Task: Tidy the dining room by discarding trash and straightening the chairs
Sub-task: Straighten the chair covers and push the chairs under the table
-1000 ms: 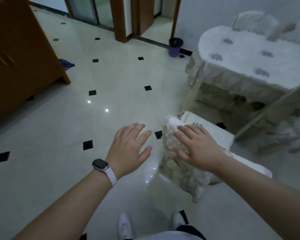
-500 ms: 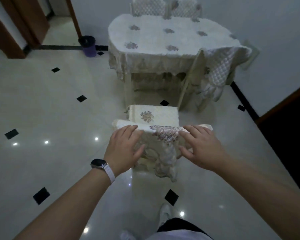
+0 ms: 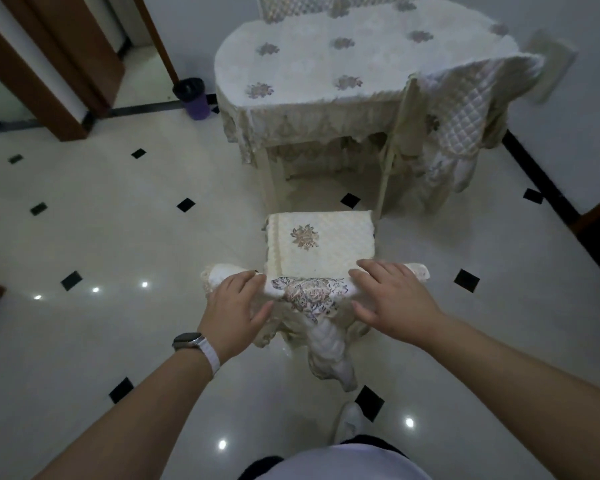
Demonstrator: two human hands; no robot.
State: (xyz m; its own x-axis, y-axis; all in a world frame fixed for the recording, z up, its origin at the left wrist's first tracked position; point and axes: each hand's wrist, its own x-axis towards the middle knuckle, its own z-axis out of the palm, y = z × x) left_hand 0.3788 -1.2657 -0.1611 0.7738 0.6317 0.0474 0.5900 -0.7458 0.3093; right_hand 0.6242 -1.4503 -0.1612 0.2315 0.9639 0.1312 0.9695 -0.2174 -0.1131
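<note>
A dining chair (image 3: 321, 244) with a cream quilted cover and a floral motif stands in front of me, its seat facing the table (image 3: 354, 60). My left hand (image 3: 236, 310) rests on the left part of the chair's top rail, fingers curled over it. My right hand (image 3: 392, 301) lies on the right part of the same rail. Between my hands the embroidered cover drapes down the chair back. The table wears a white lace cloth with flower motifs. A second covered chair (image 3: 461, 109) stands tilted against the table's right side.
A purple trash bin (image 3: 193, 98) stands on the floor left of the table, by the wall. Wooden door frames (image 3: 66, 64) rise at the upper left. More chair backs (image 3: 291, 8) show behind the table. Glossy tiled floor (image 3: 118, 237) spreads to the left.
My view swung from the room's left side toward the table. My left hand came onto the chair's top rail, and both hands hold it facing the table.
</note>
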